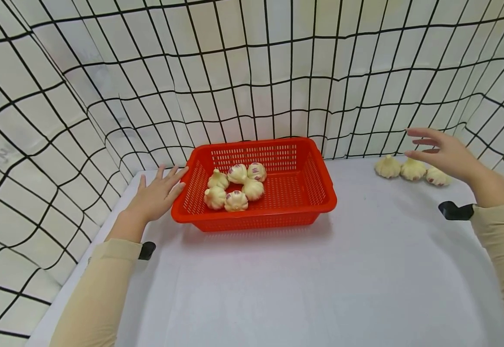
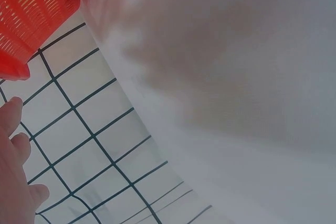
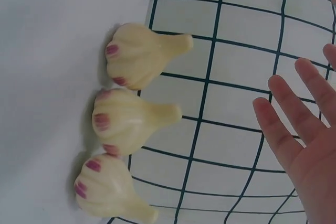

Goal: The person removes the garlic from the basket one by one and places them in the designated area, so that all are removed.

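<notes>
A red plastic basket (image 1: 282,190) sits on the white table with several garlic bulbs (image 1: 236,201) gathered in its left half. At its left rim is my left hand (image 1: 156,193), fingers spread and straight, fingertips right beside the rim. In the left wrist view only a corner of the basket (image 2: 37,19) and a few fingertips show. Three more garlic bulbs (image 1: 413,169), pale with purple marks, stand in a row at the back right. My right hand (image 1: 447,154) hovers over them, holding nothing. In the right wrist view its fingers are extended, apart from the garlic bulbs (image 3: 131,121).
Black grid netting (image 1: 273,77) over white sheeting rises behind the table and along both sides. The white tabletop (image 1: 278,284) stretches in front of the basket and between it and the row on the right.
</notes>
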Tool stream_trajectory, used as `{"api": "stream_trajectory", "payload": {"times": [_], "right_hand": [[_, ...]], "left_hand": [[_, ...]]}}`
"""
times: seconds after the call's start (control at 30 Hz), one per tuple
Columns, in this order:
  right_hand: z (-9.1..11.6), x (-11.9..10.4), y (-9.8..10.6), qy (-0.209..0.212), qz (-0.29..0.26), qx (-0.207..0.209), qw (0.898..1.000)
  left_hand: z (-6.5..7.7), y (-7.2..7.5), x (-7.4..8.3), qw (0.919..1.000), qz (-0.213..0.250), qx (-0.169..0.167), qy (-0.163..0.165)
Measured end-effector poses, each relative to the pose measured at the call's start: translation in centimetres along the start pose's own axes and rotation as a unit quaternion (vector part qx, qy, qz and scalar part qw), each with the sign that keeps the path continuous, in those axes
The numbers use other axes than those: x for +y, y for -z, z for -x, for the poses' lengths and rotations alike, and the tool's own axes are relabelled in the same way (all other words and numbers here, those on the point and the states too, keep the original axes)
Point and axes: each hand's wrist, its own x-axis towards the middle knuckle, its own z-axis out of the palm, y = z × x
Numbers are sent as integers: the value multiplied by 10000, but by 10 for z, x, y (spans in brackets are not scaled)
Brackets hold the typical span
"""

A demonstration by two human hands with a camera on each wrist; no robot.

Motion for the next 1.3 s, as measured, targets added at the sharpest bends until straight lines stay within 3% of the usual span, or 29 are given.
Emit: {"api": "stream_trajectory", "payload": {"times": [0.27,0.83,1.3], "right_hand": [[-4,-25,-10,326,-204,-23,9993],[-33,-80,-37,856,-713,-590,9920],[-58,-124,-62,1401,-706,-986,9827]], "left_hand": [[-1,-1,-1,10000,9,6,-11],[0,1,1,10000,-7,5,-1],[-1,0,1,10000,-38,42,-27]]}}
